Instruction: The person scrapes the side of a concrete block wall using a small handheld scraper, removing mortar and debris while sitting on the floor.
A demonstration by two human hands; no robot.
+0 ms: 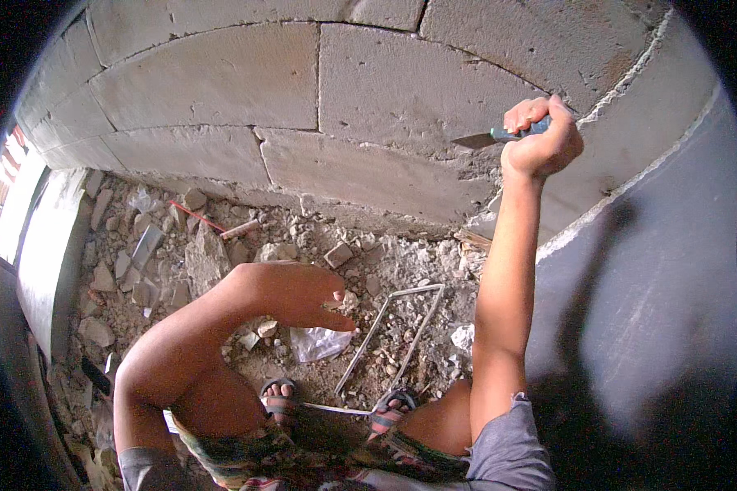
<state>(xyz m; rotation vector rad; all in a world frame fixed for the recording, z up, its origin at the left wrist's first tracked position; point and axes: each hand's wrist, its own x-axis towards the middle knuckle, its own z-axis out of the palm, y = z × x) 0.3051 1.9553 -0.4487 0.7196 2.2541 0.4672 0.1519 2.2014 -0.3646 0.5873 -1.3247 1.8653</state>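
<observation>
Standing over rubble (221, 254) and bent wire frame (401, 327) below block wall (221, 82). My right hand (540, 139) raised, gripping blue-handled scraper (499, 135), blade touching mortar joint. My left hand (295, 290) hanging loose, fingers relaxed, holding nothing.

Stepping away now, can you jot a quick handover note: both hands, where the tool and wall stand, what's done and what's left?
Right hand: fist shut on a blue-handled scraper, blade tip on the block wall at a joint.
Left hand: empty, fingers loosely curled, hanging over the rubble on the floor.
A bent wire frame lies by the feet.
Done: cannot tell how much of the joint is scraped.
Left: the mortar beside the blade looks rough, so probably more scraping there.
</observation>
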